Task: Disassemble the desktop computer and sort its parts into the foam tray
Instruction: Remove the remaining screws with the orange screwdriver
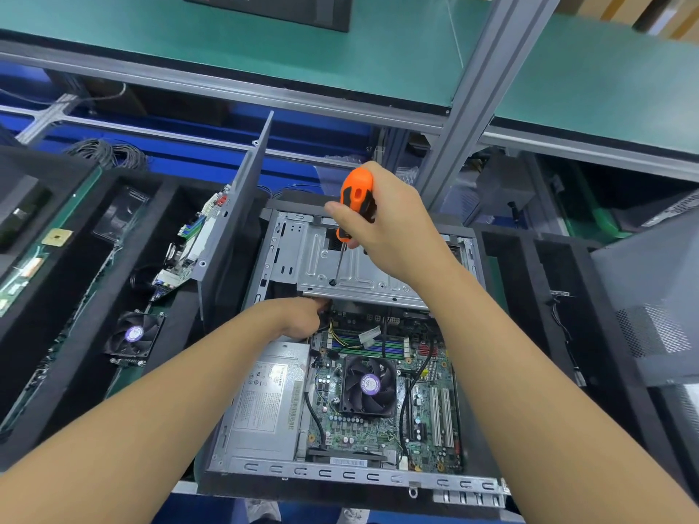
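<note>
Two hands: at 12 o'clock the right hand [393,228] squeezes the screwdriver [355,196]; left hand [300,319] fingers hide under the metal cage [314,259], cannot tell.

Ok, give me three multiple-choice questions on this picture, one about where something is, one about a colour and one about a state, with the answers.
1. Where does the tip of the screwdriver rest?
A. on the metal drive bracket
B. on the cooler fan
C. on the power supply

2. What colour is the screwdriver's handle?
A. blue and white
B. orange and black
C. all green

3. How is the computer case?
A. closed, side panel on
B. open, with the motherboard showing
C. stripped bare

Answers:
1 A, the shaft ends at a hole in the bracket.
2 B, orange with black patches shows above the right hand that grips it.
3 B, the board lies exposed inside.
</note>
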